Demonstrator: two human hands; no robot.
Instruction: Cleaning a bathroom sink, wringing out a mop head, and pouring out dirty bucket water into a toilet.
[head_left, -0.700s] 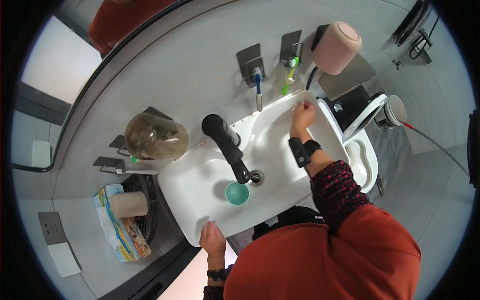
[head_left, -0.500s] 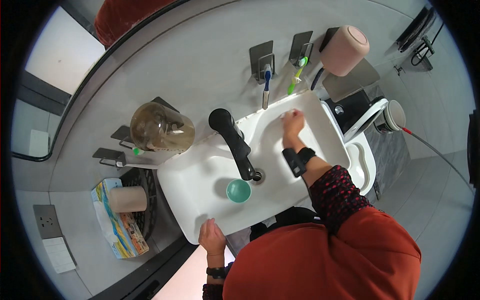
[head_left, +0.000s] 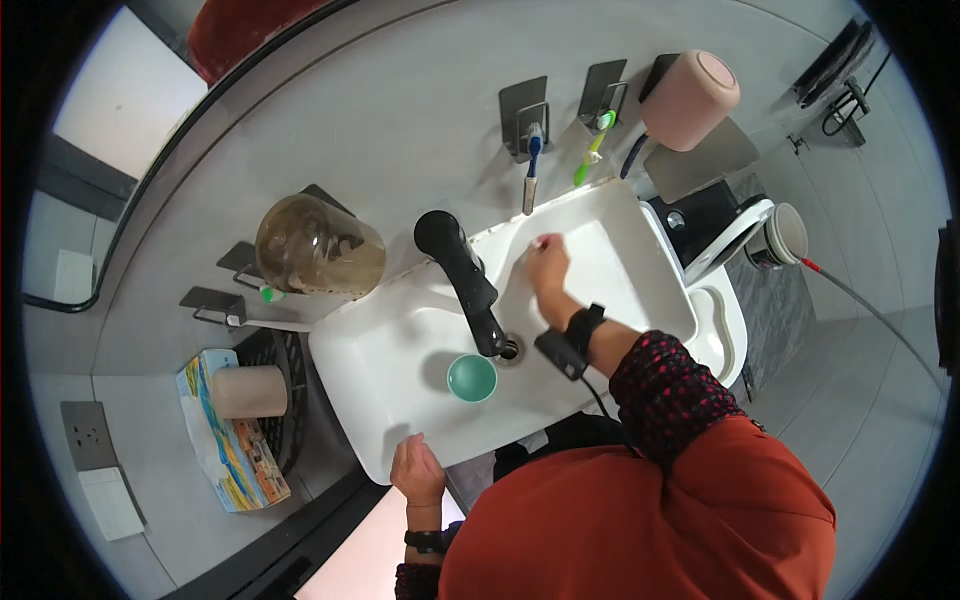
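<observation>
Right hand (head_left: 547,268) over sink (head_left: 620,235), grip unclear; faucet (head_left: 465,280) partly hides drain (head_left: 512,350).

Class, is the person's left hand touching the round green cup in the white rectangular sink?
Apart: the head view shows bare white sink between the left hand and the round green cup.

a pale grey wall (head_left: 420,110) with thin seams runs behind; a dark-rimmed mirror (head_left: 170,120) hangs at the left, catching a bright white patch (head_left: 130,95). a grey socket (head_left: 88,435) and white panel (head_left: 112,502) sit side by side. at the right, a white toilet (head_left: 736,325) stands by streaked grey floor (head_left: 785,310).
</observation>
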